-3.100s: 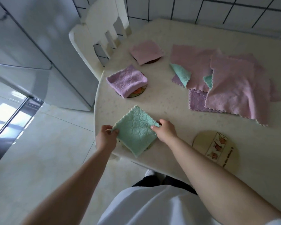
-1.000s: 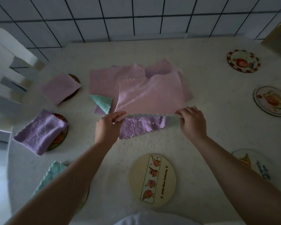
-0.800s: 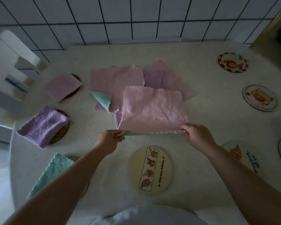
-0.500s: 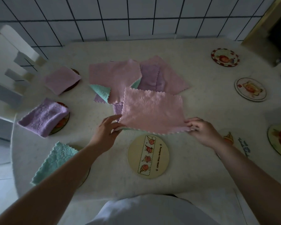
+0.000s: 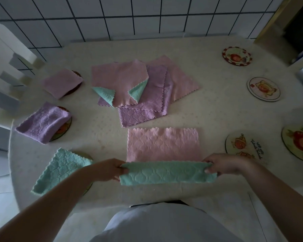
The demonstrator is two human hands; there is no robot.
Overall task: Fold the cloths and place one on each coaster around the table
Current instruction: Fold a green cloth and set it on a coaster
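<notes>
Since half a second ago, I have brought the pink cloth [image 5: 163, 144] down onto the table [image 5: 217, 110], near the pile [image 5: 138, 88]. My left hand [image 5: 108, 169] and right hand [image 5: 224, 163] pinch its near corners, lifting that edge to begin the fold.

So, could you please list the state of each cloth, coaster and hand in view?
Pink-and-teal cloth: near edge lifted, teal underside showing.
Left hand: pinches the cloth's left corner.
Right hand: pinches its right corner.
Three folded cloths: each on a coaster.
Cloth pile: unfolded.
Four coasters at right: bare.
</notes>
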